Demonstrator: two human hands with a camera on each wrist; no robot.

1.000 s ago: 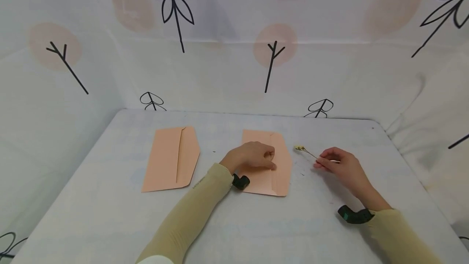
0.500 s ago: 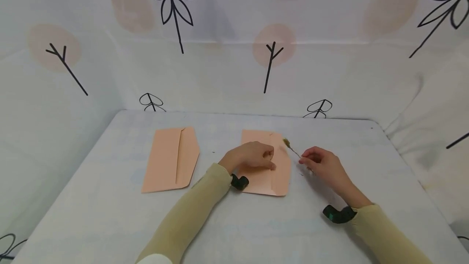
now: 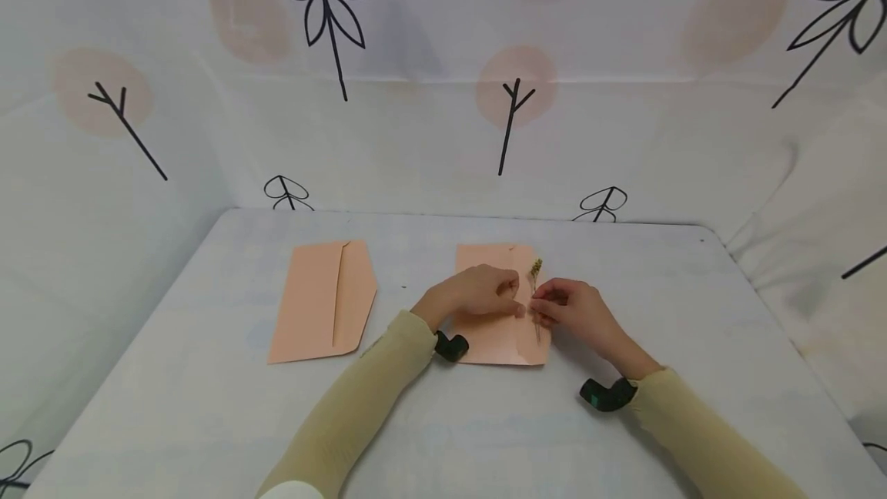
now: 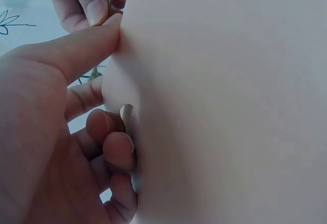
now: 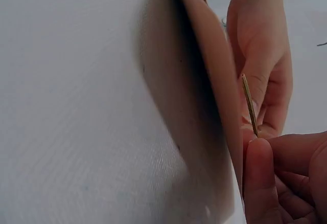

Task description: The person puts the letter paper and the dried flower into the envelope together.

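Observation:
A peach paper envelope point(image 3: 485, 346) lies right of the table's middle in the head view, its flap side toward the right. My left hand point(image 3: 478, 293) rests over it with curled fingers; in the left wrist view thumb and fingers hold the envelope point(image 4: 230, 106) by its edge. Between my right hand's point(image 3: 578, 316) thumb and fingers is the thin stem of a small dried flower point(image 3: 536, 269), its yellowish head pointing away over the flap. In the right wrist view the stem point(image 5: 249, 98) end sticks out beside the envelope. Part of the envelope is hidden under my hands.
A second peach envelope point(image 3: 312, 306) lies flat on the white table point(image 3: 443, 437), left of my left arm. A patterned white cloth point(image 3: 416, 145) stands as a wall behind and at the sides. Dark wrist cameras sit below both hands.
My right hand has moved left with the dried flower, from beside the envelope to over its flap. The flower has turned from pointing left to nearly straight away. My left hand has stayed put.

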